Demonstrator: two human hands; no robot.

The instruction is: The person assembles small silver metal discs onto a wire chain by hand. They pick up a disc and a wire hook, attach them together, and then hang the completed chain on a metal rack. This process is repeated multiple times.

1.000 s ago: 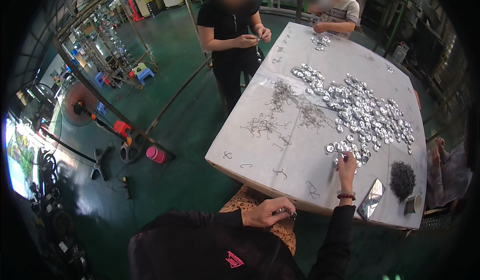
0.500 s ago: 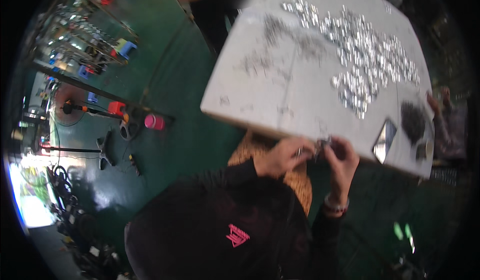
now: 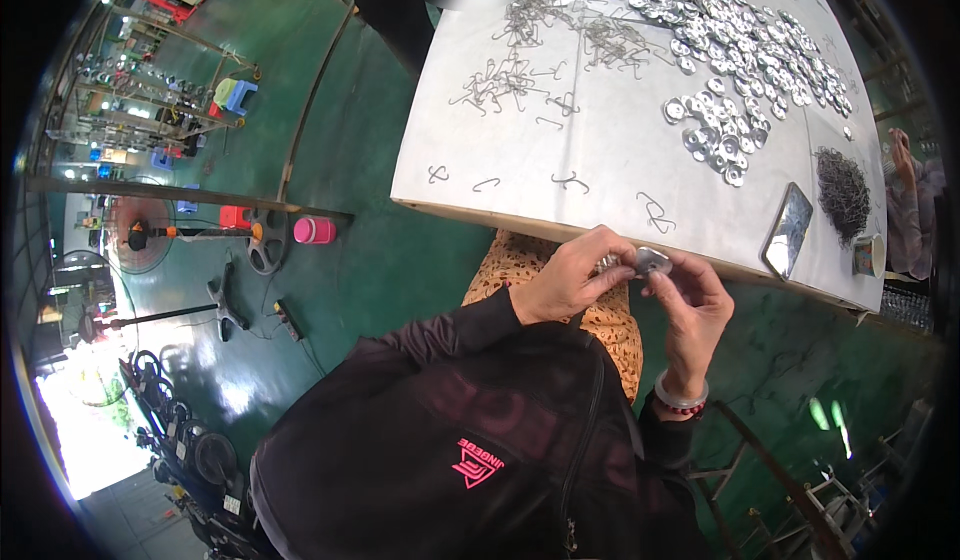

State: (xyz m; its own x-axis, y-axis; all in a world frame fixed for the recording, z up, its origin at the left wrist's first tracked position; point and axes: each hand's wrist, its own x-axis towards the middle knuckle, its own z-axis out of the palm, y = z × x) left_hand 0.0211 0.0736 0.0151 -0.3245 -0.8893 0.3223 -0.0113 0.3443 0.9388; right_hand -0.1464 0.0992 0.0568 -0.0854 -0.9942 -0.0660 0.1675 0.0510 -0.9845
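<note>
At eleven o'clock from the hands, wire hooks (image 3: 503,84) lie tangled on the bench (image 3: 620,165), and here at nine the left hand (image 3: 572,280) has its fingers clamped on a metal disc (image 3: 652,261) by the bench's near edge. The right hand (image 3: 697,310), towards five, pinches that same disc; loose discs (image 3: 738,48) spread at one, phone (image 3: 789,230) near three.

Both hands (image 3: 568,280) (image 3: 698,312) in pinch, v. close tog.

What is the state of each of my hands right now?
Left hand: closed on shiny metal, shape unclear; whether it also grips the disc cannot be told.
Right hand: closed, pinching the disc.
</note>
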